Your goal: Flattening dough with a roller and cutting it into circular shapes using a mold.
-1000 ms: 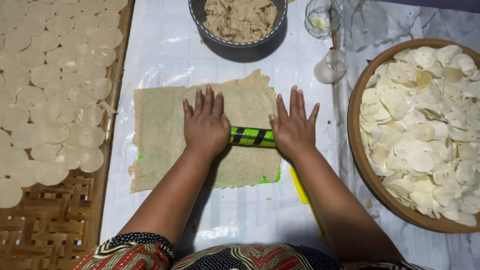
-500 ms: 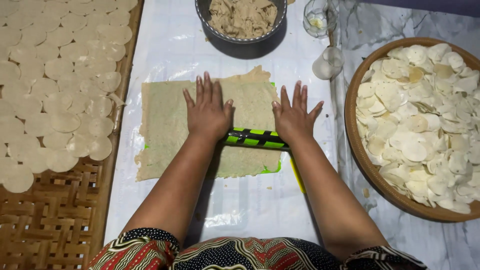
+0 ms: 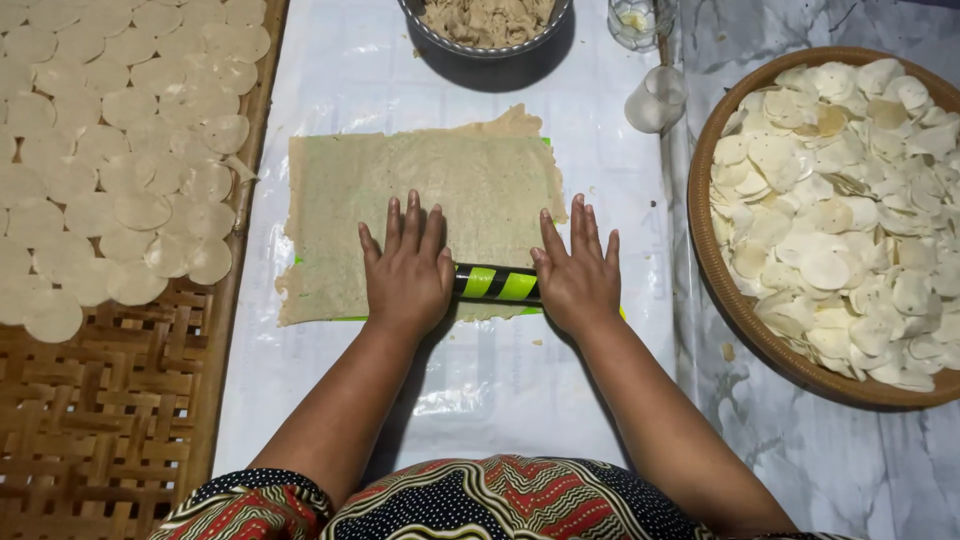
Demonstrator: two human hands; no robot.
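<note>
From the head camera, looking straight down, a thin rectangular sheet of dough (image 3: 420, 200) lies flat on a white plastic-covered surface (image 3: 480, 380) and serves as the landmark here. Across the near edge of the sheet lies a rolling pin (image 3: 497, 284) striped green and black, with only its middle part showing. The left hand (image 3: 405, 272) rests palm down on the pin's left end, fingers stretched flat and forward onto the sheet; its grip is wide, pressing rather than clasping. The right hand (image 3: 577, 272) lies the same way on the pin's right end, at the sheet's near right corner, fingers spread and flat, its grip likewise wide and closed around nothing. Under the sheet a green mat (image 3: 330, 318) peeps out along the near edge. Beyond the sheet's far edge stands a dark metal bowl (image 3: 480, 45) filled with pale dough. To the far right of the sheet stand two small clear glasses (image 3: 655, 98). Left of the sheet, a woven bamboo tray (image 3: 110, 400) carries rows of thin round dough discs (image 3: 120, 150). Right of the sheet, well apart, a round wooden basket (image 3: 720, 290) holds a heap of pale discs (image 3: 850, 200)
</note>
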